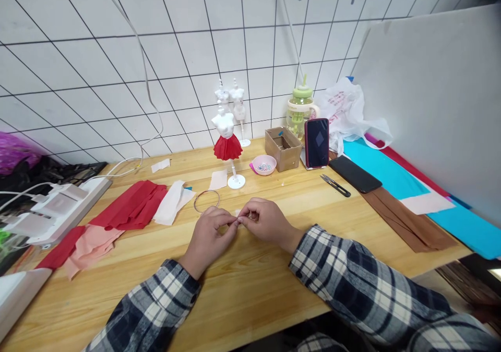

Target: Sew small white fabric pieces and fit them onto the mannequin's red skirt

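Note:
Over the middle of the wooden table, my left hand (213, 233) and my right hand (266, 220) meet at the fingertips. Both are closed in a pinch, and whatever sits between them is too small to make out. Just beyond my left hand lies a thin wire ring (206, 191). Past my fingers stands a small white dress-form mannequin (224, 126) on a round base, wearing a pleated red skirt (227, 147). A pale pink piece (218, 179) lies beside its base. A pink dish (264, 171) of small beads is to its right.
Red fabric (131, 206), white and peach pieces, and a power strip (74, 206) lie left. At the back are a cardboard box (284, 156), a propped phone (317, 143) and a green-lidded jug (301, 106). Thread snips (335, 185), a black phone (355, 174) and brown fabric (409, 219) lie right.

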`<state>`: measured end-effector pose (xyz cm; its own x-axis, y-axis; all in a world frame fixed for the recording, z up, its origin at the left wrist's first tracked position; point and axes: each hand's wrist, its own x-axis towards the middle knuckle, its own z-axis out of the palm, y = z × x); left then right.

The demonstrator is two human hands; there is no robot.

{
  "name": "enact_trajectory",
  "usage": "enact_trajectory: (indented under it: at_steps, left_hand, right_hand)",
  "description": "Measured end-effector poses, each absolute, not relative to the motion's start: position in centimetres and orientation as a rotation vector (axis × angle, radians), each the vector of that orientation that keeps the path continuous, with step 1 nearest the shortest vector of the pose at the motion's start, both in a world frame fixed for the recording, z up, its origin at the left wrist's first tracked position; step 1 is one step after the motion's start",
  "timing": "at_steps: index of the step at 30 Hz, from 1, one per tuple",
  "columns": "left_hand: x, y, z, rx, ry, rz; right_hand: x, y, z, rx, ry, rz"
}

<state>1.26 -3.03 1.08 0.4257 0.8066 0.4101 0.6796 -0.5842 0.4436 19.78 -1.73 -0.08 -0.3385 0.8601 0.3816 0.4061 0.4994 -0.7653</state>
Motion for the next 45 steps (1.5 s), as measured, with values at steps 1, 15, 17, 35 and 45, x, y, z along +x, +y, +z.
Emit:
enact_trajectory:
  at_steps: [1, 15, 17, 35, 45]
  left_hand:
    - [1.3, -3.1, 1.1, 2.484, 1.298, 0.891]
    - [1.8, -3.3, 0.9, 2.212, 1.321, 0.99]
    - [1.7, -3.1, 0.8, 2.123, 1.32, 1.005]
    - [1.8, -3.7, 1.1, 2.222, 1.307, 0.988]
    - [1.7, -3.6, 0.7, 2.326, 1.321, 0.996]
  right_hand:
    - [19.8, -1.8, -0.1, -1.053, -1.939, 0.72]
    - [21.0, -1.0, 0.1, -1.115, -1.792, 0.549]
    - [21.0, -1.2, 0.4, -1.034, -1.879, 0.444]
    - [20.3, -2.4, 0.8, -1.044, -2.0, 0.376]
    - [19.8, -1.8, 0.5, -1.113, -1.825, 0.749]
